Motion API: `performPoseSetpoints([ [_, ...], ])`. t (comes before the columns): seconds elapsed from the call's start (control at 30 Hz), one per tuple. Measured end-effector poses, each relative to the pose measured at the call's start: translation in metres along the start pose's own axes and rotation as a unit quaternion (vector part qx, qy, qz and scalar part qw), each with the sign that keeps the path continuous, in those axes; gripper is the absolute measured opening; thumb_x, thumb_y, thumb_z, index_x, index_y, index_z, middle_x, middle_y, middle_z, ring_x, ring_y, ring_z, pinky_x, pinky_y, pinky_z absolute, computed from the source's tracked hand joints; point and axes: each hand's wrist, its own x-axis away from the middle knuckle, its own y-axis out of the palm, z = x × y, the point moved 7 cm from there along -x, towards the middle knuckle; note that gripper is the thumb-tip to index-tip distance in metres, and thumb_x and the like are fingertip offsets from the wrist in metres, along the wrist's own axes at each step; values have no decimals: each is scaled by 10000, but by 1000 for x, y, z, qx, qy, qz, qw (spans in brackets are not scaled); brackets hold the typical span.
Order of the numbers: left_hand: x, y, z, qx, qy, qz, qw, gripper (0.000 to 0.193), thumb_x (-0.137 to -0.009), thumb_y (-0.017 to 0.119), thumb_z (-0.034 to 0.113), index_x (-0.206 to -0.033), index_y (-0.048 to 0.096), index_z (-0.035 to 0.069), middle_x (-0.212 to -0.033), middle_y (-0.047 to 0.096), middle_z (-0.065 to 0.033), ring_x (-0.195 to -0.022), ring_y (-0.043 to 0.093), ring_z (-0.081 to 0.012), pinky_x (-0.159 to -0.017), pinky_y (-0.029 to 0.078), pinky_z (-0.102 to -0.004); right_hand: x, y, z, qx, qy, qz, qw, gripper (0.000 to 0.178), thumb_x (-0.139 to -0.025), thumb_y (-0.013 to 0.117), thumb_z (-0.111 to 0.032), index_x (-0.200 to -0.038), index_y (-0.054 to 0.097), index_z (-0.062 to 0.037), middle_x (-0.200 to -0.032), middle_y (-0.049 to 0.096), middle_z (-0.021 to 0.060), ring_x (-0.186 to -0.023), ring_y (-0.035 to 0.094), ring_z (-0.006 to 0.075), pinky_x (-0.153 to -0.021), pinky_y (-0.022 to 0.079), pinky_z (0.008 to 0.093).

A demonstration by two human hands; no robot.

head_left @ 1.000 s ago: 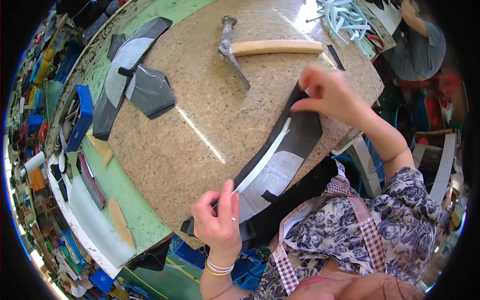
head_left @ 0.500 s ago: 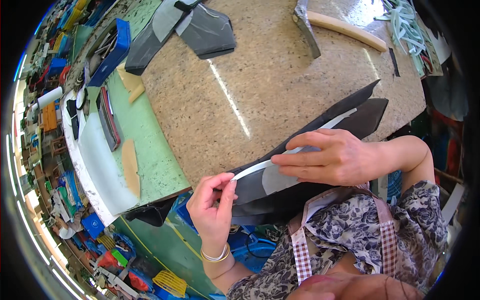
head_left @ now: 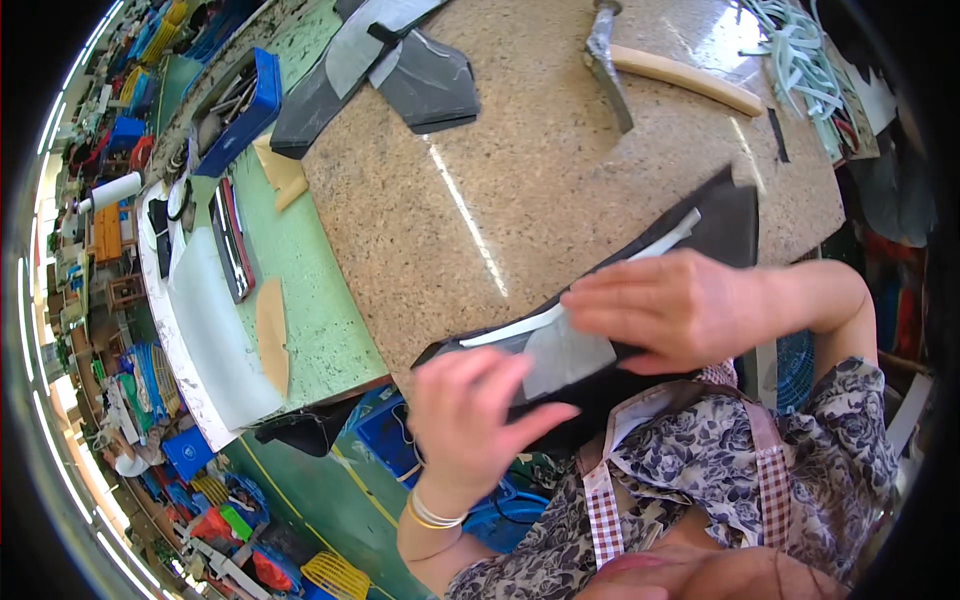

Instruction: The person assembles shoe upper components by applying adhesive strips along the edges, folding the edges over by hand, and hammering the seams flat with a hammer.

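Observation:
A black sheet piece [head_left: 740, 225], perhaps leather or fabric, lies along the near edge of the stone-topped table [head_left: 400, 250], with a grey patch [head_left: 568, 358] on it. Along its far edge runs a narrow white strip [head_left: 515, 328]. My right hand [head_left: 685, 305] rests over the strip's middle, fingers stretched out and nearly flat, hiding part of it. Beside the strip's left end is my left hand [head_left: 470, 415], slightly blurred, its thumb spread from the fingers and nothing visible in it.
At the back are a hammer with a wooden handle [head_left: 690, 80], stacked dark cut pieces [head_left: 430, 85] and a heap of pale strips [head_left: 800, 50]. To the left, a green side table [head_left: 310, 320] carries a blue tool box [head_left: 262, 95] and tan paper pieces [head_left: 271, 340].
My left hand has let go of the strip's left end and opened, shifting right and down. That end now lies against the black piece. My right hand has flattened along the strip.

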Motion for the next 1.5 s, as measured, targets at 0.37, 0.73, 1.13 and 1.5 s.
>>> performPoseSetpoints([
  [0.37,-42,26,-7,-19,25,-68,997,643,-753,760,255,-1288,507,5,-1337,467,-222,-1236,441,-386,-1034,364,-456,40,25,7,162,16,79,983,500,-736,700,-170,-1149,547,67,-1308,511,223,-1217,522,333,-896,530,371],
  [0.73,-46,54,28,-57,73,-147,985,189,-766,699,20,-896,575,-41,-1009,631,-170,-838,619,-331,-723,514,-383,34,19,7,184,42,135,973,383,-739,661,-184,-1038,588,44,-1134,613,179,-1084,603,290,-931,500,380],
  [1.13,-18,71,46,-201,69,-149,966,396,-822,545,106,-1198,659,149,-1327,575,-4,-892,546,-218,-764,505,-301,72,-24,27,237,54,69,967,307,-765,619,-138,-1037,651,2,-1213,612,142,-1150,587,279,-965,482,416],
  [1.5,-34,75,50,-109,155,-214,958,273,-848,546,101,-1089,648,23,-1331,573,-86,-1055,560,-220,-821,456,-325,105,-22,14,272,-40,68,959,291,-610,609,-141,-874,687,-46,-1010,652,100,-964,632,271,-877,521,385],
])
